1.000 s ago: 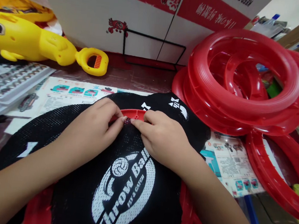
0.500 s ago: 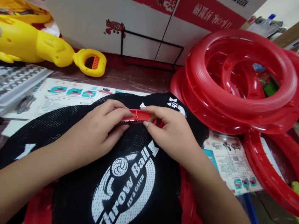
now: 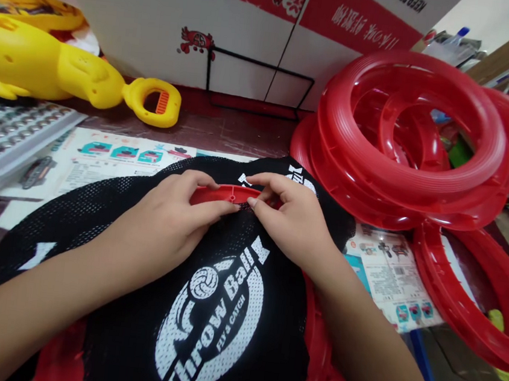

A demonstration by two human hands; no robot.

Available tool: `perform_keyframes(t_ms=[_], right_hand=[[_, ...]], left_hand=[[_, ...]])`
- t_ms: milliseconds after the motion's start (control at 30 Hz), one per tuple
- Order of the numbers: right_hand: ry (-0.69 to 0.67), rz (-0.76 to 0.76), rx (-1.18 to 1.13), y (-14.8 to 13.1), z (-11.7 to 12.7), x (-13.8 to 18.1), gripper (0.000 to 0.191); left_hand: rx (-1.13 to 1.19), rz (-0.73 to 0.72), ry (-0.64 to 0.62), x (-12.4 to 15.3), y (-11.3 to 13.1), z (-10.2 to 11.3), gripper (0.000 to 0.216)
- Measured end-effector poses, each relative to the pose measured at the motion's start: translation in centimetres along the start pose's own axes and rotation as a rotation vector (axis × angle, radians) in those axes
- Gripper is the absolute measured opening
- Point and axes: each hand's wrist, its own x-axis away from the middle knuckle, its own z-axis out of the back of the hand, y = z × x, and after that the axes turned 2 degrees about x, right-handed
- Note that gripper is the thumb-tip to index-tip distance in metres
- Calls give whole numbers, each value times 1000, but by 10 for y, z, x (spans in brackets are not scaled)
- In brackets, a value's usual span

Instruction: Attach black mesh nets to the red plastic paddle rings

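Note:
Black mesh fabric (image 3: 131, 323) printed "Throw Ball FLY & CATCH" in white lies in front of me over red plastic parts. A curved red plastic ring (image 3: 217, 195) shows at the fabric's upper edge. My left hand (image 3: 174, 212) grips this ring's left part, thumb on the near side and fingers behind. Just to the right, my right hand (image 3: 290, 218) pinches the same ring and fabric edge between thumb and fingers. The two thumbs nearly meet at a small peg on the ring. The rest of the ring is hidden by the hands and mesh.
Stacked red plastic rings (image 3: 411, 170) stand at the right, with another red ring (image 3: 470, 340) below them. A yellow toy (image 3: 84, 75) and a tray of small round metal pieces (image 3: 10, 134) are at the left. A white and red carton (image 3: 243, 74) stands behind a black wire stand (image 3: 261, 60).
My left thumb has slid right along the ring toward my right thumb, and more of the ring's left part now shows. The right hand has barely moved.

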Motion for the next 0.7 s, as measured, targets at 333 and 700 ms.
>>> perform_keyframes(t_ms=[333,700], right_hand=[[-78,-13,38,2,4,0,23],[-29,148,14,-13,33,6,27]], left_hand=[[-83,-4,-17,4,-1,-6,38],[-277,185,-120,12,-1,34,52]])
